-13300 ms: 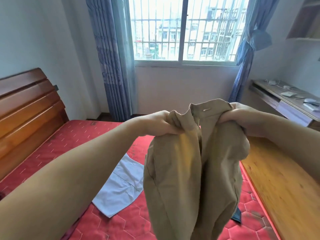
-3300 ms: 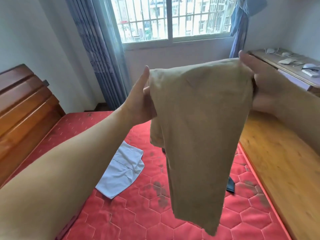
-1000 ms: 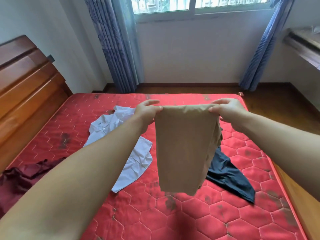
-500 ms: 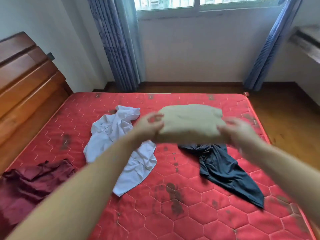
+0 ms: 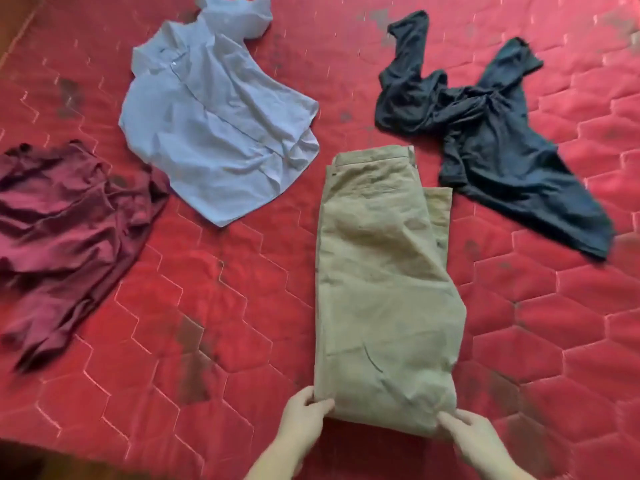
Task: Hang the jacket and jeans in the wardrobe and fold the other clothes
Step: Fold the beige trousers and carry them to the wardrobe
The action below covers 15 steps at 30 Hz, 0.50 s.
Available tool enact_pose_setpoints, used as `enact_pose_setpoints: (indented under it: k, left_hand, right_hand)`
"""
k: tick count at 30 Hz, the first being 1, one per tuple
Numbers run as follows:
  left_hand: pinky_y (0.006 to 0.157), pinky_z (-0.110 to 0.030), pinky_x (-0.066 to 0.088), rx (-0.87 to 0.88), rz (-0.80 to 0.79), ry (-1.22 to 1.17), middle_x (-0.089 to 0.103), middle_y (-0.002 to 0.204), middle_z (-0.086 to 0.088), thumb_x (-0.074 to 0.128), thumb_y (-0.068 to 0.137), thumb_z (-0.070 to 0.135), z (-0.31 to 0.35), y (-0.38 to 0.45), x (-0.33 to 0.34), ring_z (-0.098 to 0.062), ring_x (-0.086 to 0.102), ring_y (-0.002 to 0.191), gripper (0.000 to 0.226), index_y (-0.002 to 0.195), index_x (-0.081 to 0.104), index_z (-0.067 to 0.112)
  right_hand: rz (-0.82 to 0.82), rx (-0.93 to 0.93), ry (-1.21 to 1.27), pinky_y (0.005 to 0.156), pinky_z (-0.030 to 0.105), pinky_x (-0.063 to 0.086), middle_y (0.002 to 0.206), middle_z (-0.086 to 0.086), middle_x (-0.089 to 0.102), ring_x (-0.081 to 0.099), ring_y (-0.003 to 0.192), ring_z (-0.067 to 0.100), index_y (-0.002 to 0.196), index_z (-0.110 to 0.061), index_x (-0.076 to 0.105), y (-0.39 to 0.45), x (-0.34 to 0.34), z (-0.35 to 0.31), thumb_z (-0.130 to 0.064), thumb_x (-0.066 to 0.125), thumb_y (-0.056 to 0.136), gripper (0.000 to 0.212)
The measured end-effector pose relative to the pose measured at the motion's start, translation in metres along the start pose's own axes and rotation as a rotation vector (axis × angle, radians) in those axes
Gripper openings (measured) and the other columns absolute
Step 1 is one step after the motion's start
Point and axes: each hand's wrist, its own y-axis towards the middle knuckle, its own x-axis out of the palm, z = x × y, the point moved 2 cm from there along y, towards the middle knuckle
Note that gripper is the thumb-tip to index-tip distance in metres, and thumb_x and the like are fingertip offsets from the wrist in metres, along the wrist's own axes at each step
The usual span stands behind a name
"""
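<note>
Khaki trousers point(image 5: 384, 278), folded lengthwise and in half, lie flat on the red mattress point(image 5: 221, 306) with the waistband at the far end. My left hand point(image 5: 304, 419) pinches the near left corner of the fold. At the near right corner my right hand point(image 5: 471, 436) holds the edge with its fingers on the cloth. A crumpled light blue shirt point(image 5: 214, 123) lies at the far left, a dark navy garment point(image 5: 491, 133) at the far right, and a maroon garment point(image 5: 65, 230) at the left edge.
The quilted mattress fills nearly the whole view and shows dark stains. Its near edge point(image 5: 86, 459) runs along the bottom left, with dark floor below it. A strip of wooden bed frame point(image 5: 14, 19) shows at the top left corner.
The trousers have gone from being held up in the air to lying flat on the mattress. Both hands came down to the near edge, and the view now looks straight down.
</note>
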Motion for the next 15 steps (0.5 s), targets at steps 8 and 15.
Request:
enact_pose_setpoints:
  k: [8,15]
  left_hand:
    - [0.069,-0.027,0.054,-0.02,-0.004,-0.282,0.072,0.104,-0.009,0.065,0.092,0.03,-0.026,-0.012,0.015,-0.023,0.071,0.092,0.026,0.108,0.067,0.011]
    - [0.072,-0.025,0.055,0.048,-0.015,-0.316,0.074,0.094,-0.007,0.066,0.093,0.02,-0.039,-0.017,0.017,-0.017,0.07,0.084,0.016,0.102,0.067,0.007]
  right_hand:
    - [-0.129,0.044,0.318,0.087,0.045,0.05,0.109,-0.01,0.064,0.057,0.107,0.017,0.106,-0.027,0.066,-0.006,0.012,0.006,-0.045,0.066,0.088,0.026]
    - [0.008,-0.434,0.316,0.092,0.03,0.047,0.131,0.0,0.06,0.06,0.114,0.014,0.091,-0.022,0.075,-0.018,0.006,0.019,-0.01,0.067,0.089,0.014]
